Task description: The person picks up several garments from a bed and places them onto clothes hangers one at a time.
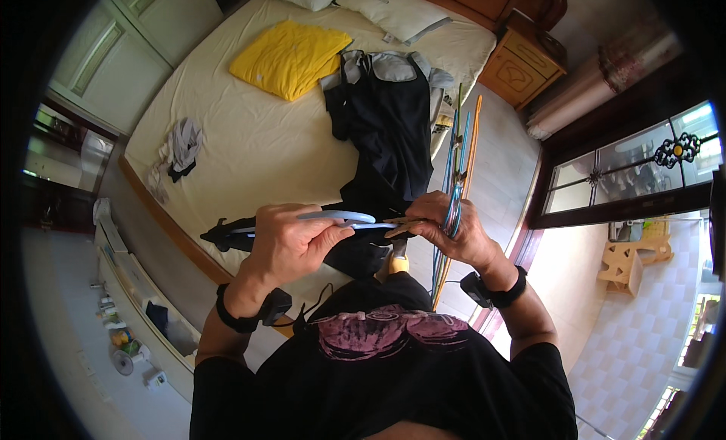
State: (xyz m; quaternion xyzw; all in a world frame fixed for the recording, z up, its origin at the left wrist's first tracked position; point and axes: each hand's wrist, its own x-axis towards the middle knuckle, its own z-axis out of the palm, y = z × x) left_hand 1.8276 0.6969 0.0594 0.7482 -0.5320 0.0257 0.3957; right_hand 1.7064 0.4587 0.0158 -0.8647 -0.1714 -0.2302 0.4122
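My left hand (292,241) grips a light blue plastic clothes hanger (340,215) near its hook. Black cloth (354,261) hangs around that hanger, and its left end reaches past my left wrist. Between the thumb and fingers of my right hand (456,230) is a wooden clothespin (402,226), close against the hanger's straight part. Several thin blue and orange hangers (473,139) are also hooked over or held in my right hand, pointing away from me. Whether the clothespin's jaws bite on the hanger or the cloth cannot be made out.
Ahead lies a bed (255,133) with a folded yellow cloth (289,60), black and grey garments (385,111), a crumpled grey garment (184,142) and pillows (391,8). A wooden nightstand (522,62) stands beyond it. A wood-framed glass door (624,162) is at right, a low cabinet (136,281) at left.
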